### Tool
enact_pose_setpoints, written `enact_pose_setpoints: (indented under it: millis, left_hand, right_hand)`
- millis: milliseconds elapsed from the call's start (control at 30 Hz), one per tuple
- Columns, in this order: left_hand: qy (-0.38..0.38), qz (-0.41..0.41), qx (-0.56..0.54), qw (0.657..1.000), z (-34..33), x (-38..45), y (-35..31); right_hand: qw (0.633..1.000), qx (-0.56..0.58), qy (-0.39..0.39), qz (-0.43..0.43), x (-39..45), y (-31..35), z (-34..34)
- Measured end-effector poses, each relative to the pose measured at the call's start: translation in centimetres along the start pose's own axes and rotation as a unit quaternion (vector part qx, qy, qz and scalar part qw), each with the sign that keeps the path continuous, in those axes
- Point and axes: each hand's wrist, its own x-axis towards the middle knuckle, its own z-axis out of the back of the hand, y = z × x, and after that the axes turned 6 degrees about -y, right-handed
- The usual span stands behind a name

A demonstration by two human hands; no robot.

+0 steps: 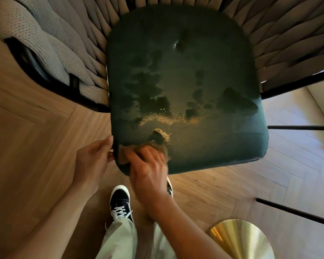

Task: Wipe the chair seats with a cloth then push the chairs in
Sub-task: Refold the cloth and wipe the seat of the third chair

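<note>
Wood herringbone floor (36, 146) fills the view. On it stands the chair, woven rope back (281, 42) curving round a dark green seat (185, 90) with darker wet-looking patches. Brass disc (241, 240) at lower right, black sneaker (120, 200) under your pale trousers. Your left hand (94, 161) grips the seat's near left corner, fingers curled over the edge. Your right hand (148, 165), blurred, presses a brown cloth (125, 154) flat on that same corner, fingers bent over it.

Dark green seat (185, 86), brown cloth (123, 154)
Beige woven chair back (288, 40); herringbone wood floor (36, 137); black-and-white shoe (120, 200); brass-coloured disc (241, 240).
</note>
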Motion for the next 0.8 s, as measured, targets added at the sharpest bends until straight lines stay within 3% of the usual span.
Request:
enact_pose_setpoints:
  millis: [100, 233, 467, 633, 800]
  left_hand:
    - [0.009, 0.005, 0.014, 1.0, 0.3, -0.3, -0.6]
    - [0.013, 0.019, 0.0, 1.0, 0.1, -0.3, -0.9]
    - [0.01, 0.017, 0.016, 1.0, 0.1, 0.1, -1.0]
    - [0.015, -0.005, 0.015, 1.0, 0.1, 0.0, -0.8]
    - [0.004, -0.023, 0.028, 0.999, -0.1, 0.5, -0.2]
  right_hand:
    - [1.0, -0.007, 0.016, -0.007, 0.4, 2.9, -2.1]
    - [0.997, -0.056, 0.046, -0.004, 0.7, 1.4, -0.8]
    - [0.99, -0.129, 0.026, -0.057, 0.9, -8.1, 5.9]
    - [0.984, -0.143, -0.038, -0.094, 2.0, -14.5, 11.3]
    - [0.962, -0.209, -0.061, -0.165, 2.7, -21.0, 15.3]
